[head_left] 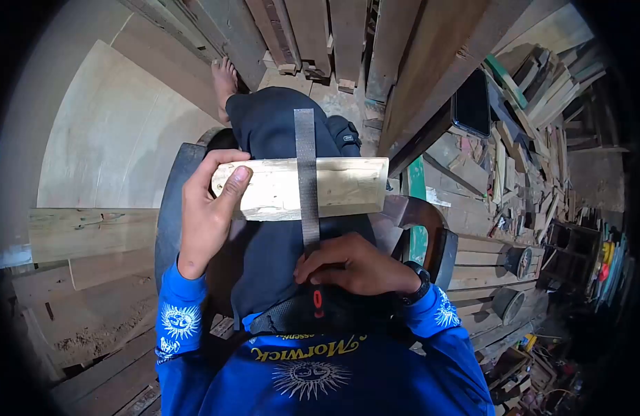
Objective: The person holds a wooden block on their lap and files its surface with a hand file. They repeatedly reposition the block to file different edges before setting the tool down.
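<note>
My left hand [210, 211] grips the left end of a pale wooden block [268, 194], thumb on top and fingers behind its far edge. The block lies crosswise above my lap, with a hollowed or sloping face on its right part. Across its middle runs a long, flat grey file [306, 156], its tip reaching past the far edge. My right hand [358, 267] is closed around the near end of the file, close to my body. A red and black handle end [318, 301] shows just below that hand.
Tall boards [348, 48] stand ahead, near a bare foot [225, 80]. A phone [472, 102] lies on wood at the upper right, beside piled offcuts [538, 87]. A chair's armrest [431, 222] is by my right side. A large pale sheet [105, 139] leans at left.
</note>
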### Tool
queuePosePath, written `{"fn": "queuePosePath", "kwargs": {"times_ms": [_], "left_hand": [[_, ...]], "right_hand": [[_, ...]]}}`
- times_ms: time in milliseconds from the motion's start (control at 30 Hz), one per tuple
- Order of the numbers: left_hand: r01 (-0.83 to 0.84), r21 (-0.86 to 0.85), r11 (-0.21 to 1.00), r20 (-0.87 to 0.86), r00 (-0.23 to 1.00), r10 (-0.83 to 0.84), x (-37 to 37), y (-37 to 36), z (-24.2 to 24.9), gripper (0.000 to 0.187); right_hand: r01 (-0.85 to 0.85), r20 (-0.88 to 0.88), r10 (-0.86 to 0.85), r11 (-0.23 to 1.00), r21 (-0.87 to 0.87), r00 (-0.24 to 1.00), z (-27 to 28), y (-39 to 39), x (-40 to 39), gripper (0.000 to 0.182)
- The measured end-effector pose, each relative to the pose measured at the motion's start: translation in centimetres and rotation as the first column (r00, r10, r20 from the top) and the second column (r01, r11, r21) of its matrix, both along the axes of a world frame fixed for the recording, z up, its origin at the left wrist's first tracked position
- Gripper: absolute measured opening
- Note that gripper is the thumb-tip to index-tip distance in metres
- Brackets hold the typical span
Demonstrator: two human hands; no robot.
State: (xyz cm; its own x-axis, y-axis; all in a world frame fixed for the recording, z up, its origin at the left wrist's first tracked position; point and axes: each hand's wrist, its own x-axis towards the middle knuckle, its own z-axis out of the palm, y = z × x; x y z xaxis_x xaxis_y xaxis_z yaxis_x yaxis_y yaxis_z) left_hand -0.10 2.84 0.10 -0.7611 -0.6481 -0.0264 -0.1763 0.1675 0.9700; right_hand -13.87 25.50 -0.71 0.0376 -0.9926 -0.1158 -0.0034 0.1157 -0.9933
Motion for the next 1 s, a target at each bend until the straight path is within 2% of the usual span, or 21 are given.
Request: {"fn": "queuePosePath", "kwargs": {"times_ms": [67,100,200,267,333,400,467,600,633,667,733,800,867,933,1000], "left_hand": [[0.003,0.048,0.999,0.005,1.000,-0.004,0.1,0.1,0.1,0.026],[-0.005,0.068,0.998,0.002,1.000,0.005,0.0,0.1,0.1,0.026],[0.007,0.029,1.000,-0.008,1.000,-0.007,-0.1,0.1,0.1,0.027],[-0.004,0.038,0.999,-0.006,1.000,0.004,-0.1,0.0,0.0,0.027],[0.004,0.032,0.999,-0.019,1.000,-0.003,0.0,0.0,-0.1,0.028],[0.002,0.019,1.000,0.012,1.000,-0.003,0.2,0.1,0.0,0.028],[0.005,0.055,0.998,0.013,1.000,-0.005,0.1,0.0,0.0,0.029],[0.007,0.026,1.000,-0.006,1.000,-0.007,-0.1,-0.1,-0.1,0.028],[0.004,0.030,1.000,0.001,1.000,-0.004,0.0,-0.1,-0.1,0.029],[0.003,0.034,0.999,0.010,1.000,-0.004,0.1,0.0,-0.2,0.029],[0.002,0.039,0.999,0.027,1.000,-0.003,0.1,0.0,0.0,0.029],[0.002,0.034,0.999,0.036,0.999,-0.003,0.0,0.0,0.3,0.030],[-0.043,-0.172,0.984,0.040,0.998,0.050,0.0,0.0,0.2,0.032],[-0.151,-0.178,0.972,-0.016,0.988,0.151,0.3,0.0,0.1,0.039],[-0.245,-0.345,0.906,-0.192,0.963,0.187,1.3,0.6,0.6,0.041]], "right_hand": [[0.061,0.044,-0.061,0.998,0.005,0.997,0.1,-0.1,-0.3,0.019],[0.116,0.106,-0.124,0.990,0.075,0.987,0.5,-0.4,-0.4,0.018],[0.179,0.048,-0.179,0.984,-0.002,0.983,0.3,-0.6,-0.7,0.016],[0.150,0.016,-0.150,0.988,-0.034,0.989,0.3,-0.5,-0.1,0.017],[0.035,0.028,-0.036,0.999,0.030,0.999,-0.1,-0.1,0.2,0.016],[0.045,0.042,-0.047,0.998,0.038,0.998,0.1,-0.1,0.1,0.016],[0.194,0.075,-0.193,0.981,-0.008,0.978,0.5,-0.3,-0.3,0.016],[0.141,0.058,-0.142,0.989,0.036,0.988,0.4,-0.2,-0.1,0.014],[0.121,-0.020,-0.122,0.992,-0.040,0.992,-0.1,0.0,0.2,0.016],[0.122,-0.015,-0.123,0.992,-0.039,0.992,-0.1,0.0,0.4,0.016],[0.159,-0.037,-0.156,0.985,0.070,0.987,0.5,-0.1,0.9,0.018],[0.180,-0.026,-0.179,0.981,0.073,0.984,0.5,-0.3,0.9,0.023],[0.209,-0.013,-0.209,0.977,0.050,0.978,0.0,-0.5,1.0,0.028],[0.216,0.007,-0.217,0.976,0.038,0.976,-0.6,-0.4,1.0,0.031],[0.212,0.045,-0.214,0.976,0.044,0.976,-0.9,-0.3,0.9,0.031]]}}
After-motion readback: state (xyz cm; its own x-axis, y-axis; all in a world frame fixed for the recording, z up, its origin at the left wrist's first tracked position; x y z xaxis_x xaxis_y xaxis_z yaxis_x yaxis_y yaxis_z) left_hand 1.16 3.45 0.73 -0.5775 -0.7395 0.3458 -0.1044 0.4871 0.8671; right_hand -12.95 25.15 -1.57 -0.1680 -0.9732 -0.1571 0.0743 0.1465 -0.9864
